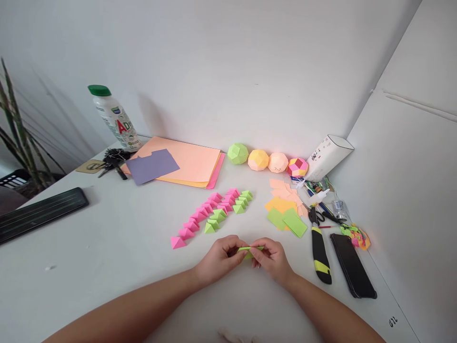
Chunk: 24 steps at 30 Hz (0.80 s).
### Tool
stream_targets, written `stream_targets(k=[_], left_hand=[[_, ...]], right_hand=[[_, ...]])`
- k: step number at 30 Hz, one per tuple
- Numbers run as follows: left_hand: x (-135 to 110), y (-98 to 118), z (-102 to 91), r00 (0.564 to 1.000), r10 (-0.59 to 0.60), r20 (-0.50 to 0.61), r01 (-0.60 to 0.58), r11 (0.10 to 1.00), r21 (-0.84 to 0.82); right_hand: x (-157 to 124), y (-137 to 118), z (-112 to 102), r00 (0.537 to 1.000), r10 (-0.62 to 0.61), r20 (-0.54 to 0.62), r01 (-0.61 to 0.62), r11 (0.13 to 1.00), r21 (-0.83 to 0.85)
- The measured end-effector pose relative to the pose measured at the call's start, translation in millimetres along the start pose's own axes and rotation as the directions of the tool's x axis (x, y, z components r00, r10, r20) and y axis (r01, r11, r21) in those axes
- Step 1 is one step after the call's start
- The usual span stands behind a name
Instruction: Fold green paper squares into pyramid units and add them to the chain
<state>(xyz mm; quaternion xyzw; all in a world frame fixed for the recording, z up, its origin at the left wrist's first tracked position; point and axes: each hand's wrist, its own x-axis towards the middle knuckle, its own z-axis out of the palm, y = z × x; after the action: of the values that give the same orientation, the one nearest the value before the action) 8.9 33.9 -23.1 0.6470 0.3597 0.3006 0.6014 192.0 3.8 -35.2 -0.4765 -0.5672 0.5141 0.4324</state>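
Between my two hands is a small folded piece of green paper [247,254], held just above the table. My left hand [224,257] pinches its left end between thumb and fingers. At the other end, my right hand [270,259] grips it the same way. Beyond my hands stand rows of folded pink paper pieces [194,221] and folded green paper pieces [214,224]. To the right lie loose green paper slips [294,222], yellow-orange paper slips [280,205] and peach paper slips [285,190]. My fingers hide part of the held paper.
A utility knife [320,252], a phone [353,265] and scissors [316,216] lie at the right. Several paper balls [258,159] line the wall beside a white carton [330,157]. Coloured sheets [193,159], keys [116,159], a bottle [116,119] and a black device [43,212] are left.
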Motion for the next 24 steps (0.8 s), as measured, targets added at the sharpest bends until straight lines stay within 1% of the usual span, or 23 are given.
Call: stream_targets(k=[4, 13, 24], left_hand=[[0.5, -2.6, 0.7, 1.000, -0.019, -0.023, 0.018, 0.999, -0.039], [1.0, -3.5, 1.6, 0.997, -0.042, -0.063, 0.039, 0.999, -0.033], [0.6, -3.4, 0.6, 0.998, 0.029, -0.060, -0.025, 0.998, 0.065]], right_hand=[[-0.1, 0.2, -0.2, 1.000, -0.013, -0.021, 0.013, 1.000, 0.000], [-0.5, 1.0, 0.0, 1.000, -0.001, -0.030, 0.001, 1.000, 0.000], [0.4, -3.7, -1.4, 0.997, 0.075, -0.016, -0.074, 0.997, 0.024]])
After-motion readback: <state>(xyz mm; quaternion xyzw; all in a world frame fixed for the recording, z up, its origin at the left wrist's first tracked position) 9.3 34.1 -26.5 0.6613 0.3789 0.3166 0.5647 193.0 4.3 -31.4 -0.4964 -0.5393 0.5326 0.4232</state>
